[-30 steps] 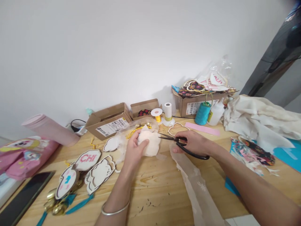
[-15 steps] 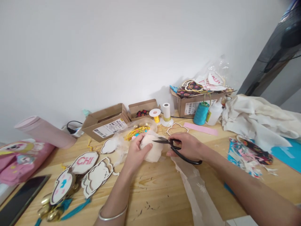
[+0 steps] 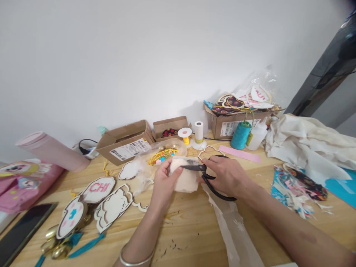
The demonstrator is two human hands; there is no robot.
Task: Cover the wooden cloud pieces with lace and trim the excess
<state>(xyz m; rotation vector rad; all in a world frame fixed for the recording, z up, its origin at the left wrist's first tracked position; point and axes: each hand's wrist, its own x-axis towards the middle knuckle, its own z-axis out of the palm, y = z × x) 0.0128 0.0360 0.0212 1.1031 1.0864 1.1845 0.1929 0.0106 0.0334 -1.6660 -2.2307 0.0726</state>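
My left hand [image 3: 162, 181] grips a cream fabric-covered piece [image 3: 185, 178] above the wooden table [image 3: 189, 230], thumb pressed on its front. My right hand [image 3: 226, 174] is closed through the handles of black scissors [image 3: 207, 174]. The scissor blades lie across the upper part of the cream piece, their tips pointing left toward my left thumb. A strip of sheer white fabric [image 3: 232, 226] trails from below my right hand toward the table's near edge.
Wooden cloud-shaped cutouts [image 3: 111, 205], one lettered "CHI" [image 3: 98, 188], lie at the left beside a phone [image 3: 22, 230]. Cardboard boxes [image 3: 124, 144], thread spools [image 3: 240, 134], a glue bottle [image 3: 256, 135] and a bag of yellow cord [image 3: 162, 152] line the back. Crumpled white cloth [image 3: 306, 142] and fabric scraps [image 3: 297, 183] lie right.
The scissors have moved left from beside the cream piece to across its top. My left hand has turned and lowered the piece slightly. The camera view shifted a little.
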